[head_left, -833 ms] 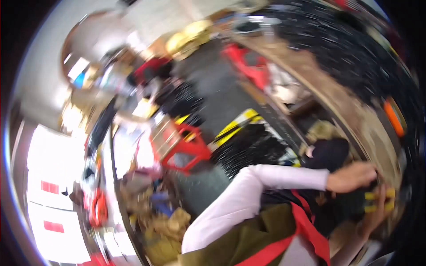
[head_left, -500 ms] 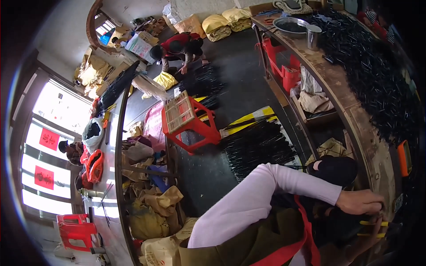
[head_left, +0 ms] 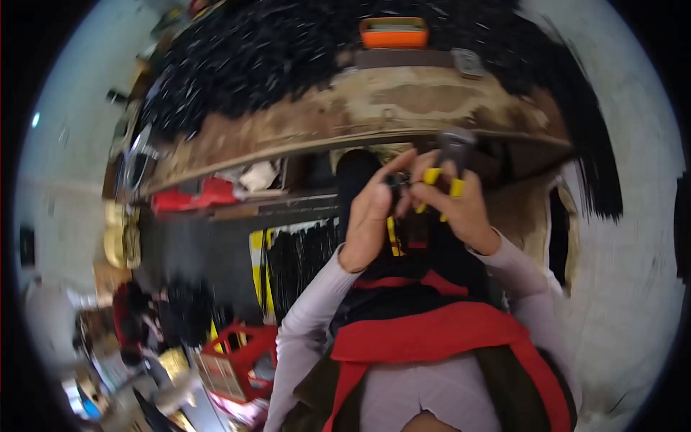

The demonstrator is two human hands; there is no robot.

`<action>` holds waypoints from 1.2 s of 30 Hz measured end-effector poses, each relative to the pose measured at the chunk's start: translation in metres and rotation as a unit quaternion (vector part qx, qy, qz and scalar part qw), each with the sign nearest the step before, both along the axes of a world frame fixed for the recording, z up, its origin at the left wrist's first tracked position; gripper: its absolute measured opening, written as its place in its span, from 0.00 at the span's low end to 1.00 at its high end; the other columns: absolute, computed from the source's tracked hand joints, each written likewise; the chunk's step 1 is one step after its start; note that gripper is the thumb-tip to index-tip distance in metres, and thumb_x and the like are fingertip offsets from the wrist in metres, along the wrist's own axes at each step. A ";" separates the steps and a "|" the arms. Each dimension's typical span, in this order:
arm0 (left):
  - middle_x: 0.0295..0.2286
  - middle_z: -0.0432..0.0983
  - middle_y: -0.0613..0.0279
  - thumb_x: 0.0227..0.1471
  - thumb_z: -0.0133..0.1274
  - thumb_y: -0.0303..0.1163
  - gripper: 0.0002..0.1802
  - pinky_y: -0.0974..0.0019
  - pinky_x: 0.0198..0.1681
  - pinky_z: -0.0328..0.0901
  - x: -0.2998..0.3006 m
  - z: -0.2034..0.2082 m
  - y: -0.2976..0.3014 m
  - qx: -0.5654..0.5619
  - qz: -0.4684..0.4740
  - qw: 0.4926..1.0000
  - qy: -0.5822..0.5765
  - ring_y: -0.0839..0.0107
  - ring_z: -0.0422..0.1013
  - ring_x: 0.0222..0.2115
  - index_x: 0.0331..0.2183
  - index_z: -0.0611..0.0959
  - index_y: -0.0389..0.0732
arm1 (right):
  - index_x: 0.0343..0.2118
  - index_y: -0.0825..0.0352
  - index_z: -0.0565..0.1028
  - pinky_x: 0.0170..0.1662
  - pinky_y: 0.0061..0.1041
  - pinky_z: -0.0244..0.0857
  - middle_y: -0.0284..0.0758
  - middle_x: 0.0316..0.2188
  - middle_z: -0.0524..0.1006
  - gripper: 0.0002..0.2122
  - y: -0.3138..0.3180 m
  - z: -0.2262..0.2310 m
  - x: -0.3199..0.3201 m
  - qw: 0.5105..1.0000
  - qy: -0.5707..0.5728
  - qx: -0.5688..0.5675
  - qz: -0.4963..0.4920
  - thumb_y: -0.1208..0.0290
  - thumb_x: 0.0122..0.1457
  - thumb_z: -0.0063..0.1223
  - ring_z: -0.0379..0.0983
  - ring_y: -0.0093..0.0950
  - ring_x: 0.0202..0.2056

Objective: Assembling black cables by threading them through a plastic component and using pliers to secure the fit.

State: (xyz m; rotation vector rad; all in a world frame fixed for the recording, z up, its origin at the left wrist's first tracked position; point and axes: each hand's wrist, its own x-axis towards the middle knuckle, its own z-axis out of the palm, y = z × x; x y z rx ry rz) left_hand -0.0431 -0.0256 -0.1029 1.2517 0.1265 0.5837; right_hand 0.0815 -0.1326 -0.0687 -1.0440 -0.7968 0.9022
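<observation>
My left hand (head_left: pixel 368 225) is raised over my lap, its fingers closed around a small dark piece (head_left: pixel 394 180) whose kind is too blurred to tell. Close beside it, my right hand (head_left: pixel 464 212) grips yellow-handled pliers (head_left: pixel 456 189), their dark grey head pointing away from me toward the workbench edge. The fingertips of both hands nearly meet. Below my left hand shows a yellow and black strip (head_left: pixel 395 237); whether it is held cannot be made out. Black trousers and a red-edged apron (head_left: pixel 432 331) lie beneath my hands.
A worn wooden workbench (head_left: pixel 288 126) runs across in front, heaped with short black pieces (head_left: pixel 252 68). On it sits an orange box (head_left: pixel 394 33). Long black strands (head_left: pixel 590 137) hang off its right end. A red stool (head_left: pixel 241 360) and a bent-over person (head_left: pixel 133 324) are at lower left.
My view has swung from the room to the bench and my lap. Both hands now show in the middle, with the yellow-handled pliers in my right hand.
</observation>
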 end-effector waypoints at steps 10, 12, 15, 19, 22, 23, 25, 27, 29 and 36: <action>0.25 0.62 0.69 0.66 0.33 0.55 0.38 0.75 0.35 0.55 0.014 0.000 -0.012 0.035 -0.080 0.996 -0.007 0.78 0.59 0.28 0.59 0.63 0.29 | 0.37 0.69 0.71 0.34 0.19 0.63 0.32 0.29 0.73 0.07 -0.024 -0.007 0.001 1.000 0.006 -0.010 -0.029 0.70 0.63 0.52 0.71 0.20 0.29; 0.25 0.61 0.70 0.66 0.33 0.53 0.37 0.76 0.32 0.54 0.012 -0.001 -0.011 0.051 -0.078 0.996 -0.005 0.79 0.58 0.27 0.59 0.63 0.29 | 0.37 0.69 0.71 0.34 0.19 0.62 0.32 0.29 0.73 0.07 -0.023 -0.008 0.000 1.000 0.005 -0.003 -0.031 0.70 0.63 0.52 0.70 0.20 0.29; 0.25 0.61 0.70 0.66 0.33 0.52 0.36 0.76 0.31 0.53 0.010 -0.001 -0.013 0.052 -0.067 0.996 -0.007 0.80 0.57 0.27 0.59 0.63 0.30 | 0.37 0.69 0.71 0.34 0.19 0.62 0.32 0.29 0.73 0.07 -0.022 -0.009 -0.002 0.999 -0.002 -0.002 -0.038 0.70 0.63 0.53 0.70 0.20 0.29; 0.25 0.61 0.71 0.67 0.33 0.52 0.35 0.76 0.31 0.53 0.011 0.000 -0.011 0.045 -0.066 0.997 -0.007 0.80 0.56 0.26 0.59 0.64 0.30 | 0.37 0.69 0.72 0.34 0.19 0.62 0.31 0.28 0.73 0.07 -0.020 -0.006 -0.003 0.999 -0.006 -0.006 -0.045 0.70 0.63 0.53 0.70 0.20 0.29; 0.25 0.61 0.71 0.67 0.33 0.51 0.34 0.76 0.31 0.52 0.011 -0.002 -0.011 0.047 -0.062 0.997 -0.006 0.80 0.56 0.26 0.59 0.64 0.31 | 0.37 0.69 0.71 0.34 0.19 0.62 0.31 0.28 0.73 0.07 -0.018 -0.006 -0.003 0.998 -0.017 -0.002 -0.053 0.70 0.63 0.53 0.70 0.19 0.29; 0.25 0.61 0.71 0.67 0.33 0.51 0.34 0.76 0.31 0.52 0.011 -0.002 -0.010 0.044 -0.062 0.997 -0.008 0.80 0.56 0.26 0.59 0.64 0.31 | 0.37 0.69 0.71 0.33 0.19 0.62 0.31 0.28 0.73 0.07 -0.017 -0.006 -0.002 0.999 -0.010 -0.005 -0.044 0.70 0.63 0.53 0.71 0.19 0.29; 0.25 0.61 0.71 0.67 0.34 0.51 0.34 0.77 0.31 0.52 0.011 -0.002 -0.009 0.041 -0.062 0.997 -0.009 0.80 0.56 0.26 0.59 0.64 0.31 | 0.37 0.69 0.71 0.33 0.19 0.62 0.31 0.29 0.72 0.07 -0.016 -0.006 -0.002 0.999 -0.004 -0.008 -0.035 0.70 0.63 0.53 0.71 0.19 0.29; 0.25 0.61 0.71 0.67 0.34 0.51 0.34 0.77 0.31 0.52 0.011 -0.003 -0.008 0.048 -0.060 0.997 -0.008 0.80 0.56 0.26 0.59 0.65 0.31 | 0.37 0.69 0.71 0.33 0.18 0.62 0.31 0.29 0.72 0.08 -0.016 -0.006 -0.003 0.999 -0.012 -0.004 -0.041 0.70 0.62 0.54 0.71 0.20 0.29; 0.25 0.61 0.71 0.66 0.34 0.52 0.34 0.77 0.31 0.52 0.011 -0.003 -0.009 0.048 -0.055 0.997 -0.008 0.80 0.56 0.26 0.59 0.65 0.31 | 0.37 0.69 0.71 0.33 0.18 0.62 0.31 0.29 0.72 0.08 -0.016 -0.006 -0.003 0.999 -0.012 -0.002 -0.042 0.70 0.62 0.54 0.71 0.20 0.29; 0.25 0.61 0.71 0.66 0.34 0.54 0.35 0.77 0.31 0.52 0.010 -0.003 -0.007 0.046 -0.051 0.998 0.003 0.80 0.56 0.26 0.59 0.66 0.32 | 0.36 0.69 0.71 0.32 0.18 0.62 0.31 0.29 0.72 0.08 -0.014 -0.010 -0.001 0.999 0.000 0.000 -0.033 0.70 0.62 0.54 0.71 0.20 0.29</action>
